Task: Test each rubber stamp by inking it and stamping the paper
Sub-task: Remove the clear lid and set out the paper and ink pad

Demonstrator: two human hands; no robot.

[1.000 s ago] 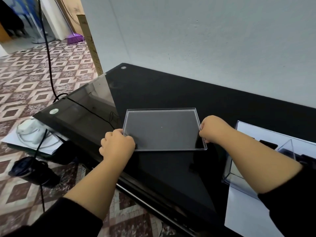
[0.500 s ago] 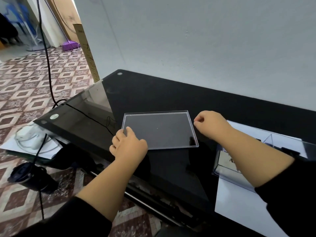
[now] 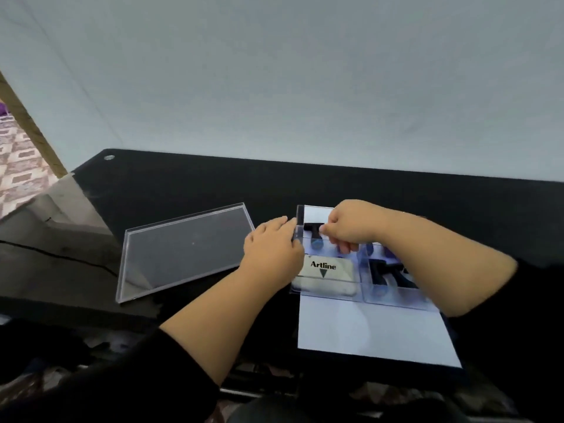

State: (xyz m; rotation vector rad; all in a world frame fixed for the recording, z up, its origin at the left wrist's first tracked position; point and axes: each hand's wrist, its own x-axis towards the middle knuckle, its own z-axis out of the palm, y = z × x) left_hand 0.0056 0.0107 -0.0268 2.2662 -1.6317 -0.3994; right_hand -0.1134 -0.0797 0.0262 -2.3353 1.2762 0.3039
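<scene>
A clear plastic box (image 3: 393, 299) stands on a white sheet of paper (image 3: 366, 328) on the black table. In its front left compartment lies a white Artline ink pad (image 3: 326, 270). Several black rubber stamps (image 3: 386, 271) lie in the right compartments. My right hand (image 3: 354, 227) reaches into the back left compartment and pinches the handle of a black stamp (image 3: 312, 228). With fingers fairly straight, my left hand (image 3: 271, 251) rests against the box's left wall.
The box's clear lid (image 3: 186, 251) lies flat on the black table (image 3: 183, 184) just left of the box. A grey wall runs along the table's back edge. The table's left corner and a patterned floor (image 3: 18, 166) show at far left.
Both hands have let go of the clear lid and moved right to the box. The view has swung right, and my right hand now pinches a stamp.
</scene>
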